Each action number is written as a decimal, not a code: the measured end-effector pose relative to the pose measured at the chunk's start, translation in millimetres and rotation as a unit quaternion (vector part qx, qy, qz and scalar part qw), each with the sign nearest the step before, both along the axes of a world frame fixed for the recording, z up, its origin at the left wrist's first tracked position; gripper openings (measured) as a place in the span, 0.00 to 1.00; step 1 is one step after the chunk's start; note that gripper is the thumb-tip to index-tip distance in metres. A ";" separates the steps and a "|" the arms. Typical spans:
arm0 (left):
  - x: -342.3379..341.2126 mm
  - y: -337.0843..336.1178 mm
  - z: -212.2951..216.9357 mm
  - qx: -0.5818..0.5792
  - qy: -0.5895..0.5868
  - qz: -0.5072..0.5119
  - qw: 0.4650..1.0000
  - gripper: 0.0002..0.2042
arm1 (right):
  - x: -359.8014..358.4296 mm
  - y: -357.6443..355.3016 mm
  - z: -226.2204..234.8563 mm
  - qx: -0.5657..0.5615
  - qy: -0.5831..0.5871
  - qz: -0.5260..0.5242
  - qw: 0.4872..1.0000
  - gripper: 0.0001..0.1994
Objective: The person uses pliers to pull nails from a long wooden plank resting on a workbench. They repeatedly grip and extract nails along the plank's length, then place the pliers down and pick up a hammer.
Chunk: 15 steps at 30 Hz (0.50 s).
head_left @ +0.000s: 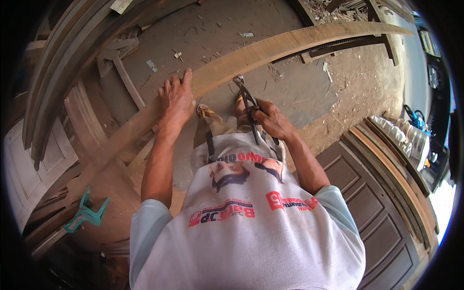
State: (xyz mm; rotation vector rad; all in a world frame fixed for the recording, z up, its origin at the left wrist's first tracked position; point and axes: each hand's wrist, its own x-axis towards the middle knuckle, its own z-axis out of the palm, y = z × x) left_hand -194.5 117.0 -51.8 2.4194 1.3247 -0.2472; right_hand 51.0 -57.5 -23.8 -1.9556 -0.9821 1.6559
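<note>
A long wooden plank point(270, 50) crosses in front of me from the lower left to the far right. My left hand point(176, 99) grips it around its middle, fingers laid over its face and far edge. Closed around the dark handles of a pair of pincers point(245, 96) is my right hand point(271, 118). The pincers' jaws point away from me, just on the near side of the plank. Whether they touch the wood I cannot tell. Both my feet, in sandals with yellow straps, show below the plank.
Long boards point(72, 58) lean at the left beside a pale panel door point(43, 159). A green plastic stool point(92, 215) is at lower left. A brown panel door point(369, 208) and stacked planks point(394, 179) stand at right. Wood scraps point(345, 14) litter the floor.
</note>
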 end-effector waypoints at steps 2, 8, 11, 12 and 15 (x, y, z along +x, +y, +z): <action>-2.6 -2.6 -4.9 0.012 -0.004 0.006 1.000 0.48 | -2.6 6.3 9.1 -0.023 -0.029 0.027 0.999 0.20; -1.9 -5.9 -7.0 0.052 -0.026 -0.003 0.998 0.43 | -11.5 -5.6 -14.5 0.032 -0.008 -0.045 0.998 0.20; -4.8 -8.4 -15.8 0.055 -0.024 0.000 0.998 0.47 | -13.9 0.9 -1.2 0.034 -0.039 -0.009 0.999 0.20; -4.2 -9.8 -13.5 0.058 -0.028 -0.001 0.998 0.46 | -15.8 0.7 -1.1 0.020 -0.022 -0.025 0.999 0.20; -4.7 -13.1 -19.5 0.090 -0.028 -0.002 0.996 0.46 | -21.5 0.0 -5.2 0.002 -0.004 -0.056 0.998 0.24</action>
